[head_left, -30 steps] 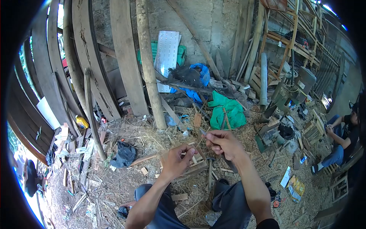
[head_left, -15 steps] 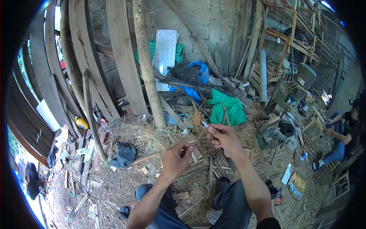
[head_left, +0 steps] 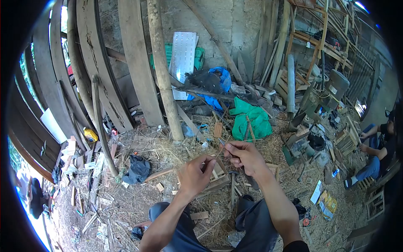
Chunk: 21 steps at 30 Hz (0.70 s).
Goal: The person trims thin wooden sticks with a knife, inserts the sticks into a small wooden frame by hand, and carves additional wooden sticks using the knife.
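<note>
My right hand [head_left: 245, 157] is closed around a small knife [head_left: 222, 143]; its narrow metal tip pokes out past the thumb, and the rest is hidden in the fist. Close beside it, my left hand [head_left: 196, 174] pinches thumb and forefinger together, palm inward. A thin pale line shows between the two hands, too fine to tell whether the left fingers hold it. Below the hands, between my knees, lies a small wooden frame [head_left: 219, 183], partly covered by the left hand. A hammer [head_left: 232, 189] is just right of it.
Straw and wood scraps cover the ground. Ahead are a green plastic bag [head_left: 252, 122] and a wooden post [head_left: 163, 80]. A black bag [head_left: 137, 170] lies left, a yellow bottle [head_left: 90, 135] beyond it. At far right sits another person [head_left: 375, 147], near a machine [head_left: 331, 90].
My right hand has shifted slightly left and down, turning so the knife tip sits lower and nearer the left hand. The left hand has moved slightly right.
</note>
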{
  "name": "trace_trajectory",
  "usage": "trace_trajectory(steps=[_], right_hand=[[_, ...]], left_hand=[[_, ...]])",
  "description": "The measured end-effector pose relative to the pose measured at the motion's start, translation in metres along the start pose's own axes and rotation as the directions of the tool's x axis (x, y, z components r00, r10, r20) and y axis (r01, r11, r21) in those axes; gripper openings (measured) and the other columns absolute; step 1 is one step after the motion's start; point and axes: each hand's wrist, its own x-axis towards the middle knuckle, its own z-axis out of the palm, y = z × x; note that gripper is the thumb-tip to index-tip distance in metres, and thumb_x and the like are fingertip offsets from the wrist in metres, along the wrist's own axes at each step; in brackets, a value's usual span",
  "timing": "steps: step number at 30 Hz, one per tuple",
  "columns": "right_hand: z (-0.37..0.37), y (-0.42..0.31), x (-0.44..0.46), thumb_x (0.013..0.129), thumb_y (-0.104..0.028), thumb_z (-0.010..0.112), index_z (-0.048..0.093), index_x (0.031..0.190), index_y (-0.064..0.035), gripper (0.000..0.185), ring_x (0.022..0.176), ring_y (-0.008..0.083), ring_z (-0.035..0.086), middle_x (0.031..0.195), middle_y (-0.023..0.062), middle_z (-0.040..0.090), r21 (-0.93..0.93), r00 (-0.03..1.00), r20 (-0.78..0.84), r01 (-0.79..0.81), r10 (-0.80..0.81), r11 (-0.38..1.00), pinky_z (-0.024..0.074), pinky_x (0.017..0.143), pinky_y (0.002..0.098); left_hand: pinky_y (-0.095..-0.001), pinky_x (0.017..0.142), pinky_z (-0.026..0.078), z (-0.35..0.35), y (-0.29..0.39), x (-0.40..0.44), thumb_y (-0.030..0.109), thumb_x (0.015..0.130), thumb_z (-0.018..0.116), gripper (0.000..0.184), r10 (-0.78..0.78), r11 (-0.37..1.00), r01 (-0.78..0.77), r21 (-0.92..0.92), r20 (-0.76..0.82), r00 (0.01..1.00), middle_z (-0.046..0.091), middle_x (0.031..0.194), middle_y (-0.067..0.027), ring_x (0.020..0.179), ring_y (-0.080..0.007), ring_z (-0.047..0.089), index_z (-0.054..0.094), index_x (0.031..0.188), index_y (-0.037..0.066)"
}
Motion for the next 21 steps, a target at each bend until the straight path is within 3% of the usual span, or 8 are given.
trace_trajectory(steps=[4, 8, 9, 10, 11, 14, 17, 21], right_hand=[[0.004, -0.003, -0.003, 0.092, -0.015, 0.060, 0.064, 0.100, 0.0008, 0.018, 0.050, 0.0042, 0.040, 0.074, 0.0017, 0.059, -0.117, 0.998, 0.066, 0.016, -0.008, 0.993, 0.0266, 0.041, 0.0190], [-0.003, 0.003, 0.000, 0.092, -0.014, 0.060, 0.064, 0.101, 0.0012, 0.019, 0.050, 0.0041, 0.039, 0.075, 0.0022, 0.059, -0.026, 0.999, 0.022, 0.047, -0.047, 0.999, 0.0277, 0.042, 0.0193], [-0.002, 0.002, -0.003, 0.091, -0.014, 0.060, 0.064, 0.101, 0.0017, 0.019, 0.050, 0.0041, 0.039, 0.076, 0.0026, 0.059, -0.114, 0.994, 0.109, 0.001, 0.011, 0.994, 0.0281, 0.042, 0.0195], [0.000, 0.001, -0.004, 0.091, -0.014, 0.060, 0.064, 0.101, 0.0022, 0.019, 0.050, 0.0041, 0.039, 0.076, 0.0030, 0.060, -0.200, 0.978, 0.193, -0.033, 0.073, 0.979, 0.0285, 0.042, 0.0197], [0.002, 0.000, -0.002, 0.091, -0.014, 0.060, 0.064, 0.101, 0.0022, 0.019, 0.050, 0.0041, 0.039, 0.076, 0.0030, 0.060, -0.198, 0.978, 0.198, -0.030, 0.070, 0.980, 0.0285, 0.042, 0.0197], [0.005, 0.006, 0.002, 0.093, -0.017, 0.059, 0.063, 0.099, 0.0006, 0.019, 0.050, 0.0036, 0.037, 0.075, 0.0025, 0.059, -0.089, 0.998, 0.062, 0.015, -0.010, 0.996, 0.0257, 0.042, 0.0189], [0.008, 0.001, -0.004, 0.093, -0.016, 0.059, 0.063, 0.095, 0.0006, 0.017, 0.050, 0.0035, 0.038, 0.075, 0.0021, 0.058, -0.198, 0.991, 0.132, 0.024, 0.002, 0.980, 0.0263, 0.042, 0.0187], [0.001, 0.007, 0.002, 0.092, -0.016, 0.059, 0.064, 0.094, 0.0004, 0.017, 0.050, 0.0029, 0.038, 0.075, 0.0016, 0.058, -0.179, 0.993, 0.113, 0.066, -0.046, 0.982, 0.0269, 0.042, 0.0187]], left_hand=[[-0.0314, 0.047, 0.042, -0.003, 0.004, -0.001, 0.017, 0.085, 0.066, 0.011, -0.001, 1.000, 0.001, -0.009, -0.016, 1.000, 0.061, 0.061, -0.0105, 0.050, -0.0186, 0.059, 0.066, 0.085, 0.006], [-0.0312, 0.048, 0.042, -0.002, 0.003, -0.002, 0.014, 0.086, 0.064, 0.012, 0.037, 0.998, -0.036, -0.055, 0.006, 0.999, 0.061, 0.063, -0.0125, 0.050, -0.0180, 0.058, 0.065, 0.086, 0.002], [-0.0312, 0.048, 0.042, -0.002, 0.005, -0.003, 0.014, 0.086, 0.064, 0.012, 0.036, 0.998, -0.035, -0.060, 0.003, 0.999, 0.061, 0.063, -0.0125, 0.050, -0.0180, 0.058, 0.065, 0.086, 0.002], [-0.0274, 0.048, 0.039, -0.004, 0.009, -0.004, 0.011, 0.087, 0.062, 0.011, 0.030, 0.994, -0.028, -0.104, 0.020, 0.999, 0.059, 0.063, -0.0074, 0.052, -0.0111, 0.051, 0.064, 0.088, 0.000], [-0.0235, 0.047, 0.036, -0.007, 0.010, -0.004, 0.008, 0.089, 0.060, 0.011, 0.026, 0.989, -0.020, -0.144, 0.038, 0.999, 0.056, 0.064, -0.0024, 0.053, -0.0042, 0.045, 0.063, 0.091, -0.003], [-0.0237, 0.046, 0.035, -0.007, 0.015, 0.000, 0.008, 0.089, 0.060, 0.011, 0.014, 0.997, -0.011, -0.071, 0.037, 0.999, 0.055, 0.062, -0.0016, 0.052, -0.0041, 0.043, 0.063, 0.091, -0.003], [-0.0234, 0.046, 0.035, -0.005, 0.005, 0.001, 0.008, 0.089, 0.060, 0.012, 0.001, 0.995, 0.003, -0.095, 0.039, 0.999, 0.053, 0.060, -0.0010, 0.051, -0.0040, 0.044, 0.063, 0.092, -0.003], [-0.0232, 0.046, 0.036, -0.008, 0.007, -0.003, 0.008, 0.089, 0.059, 0.012, 0.002, 0.997, 0.002, -0.071, 0.062, 0.998, 0.053, 0.061, -0.0003, 0.051, -0.0039, 0.045, 0.062, 0.094, -0.003]])
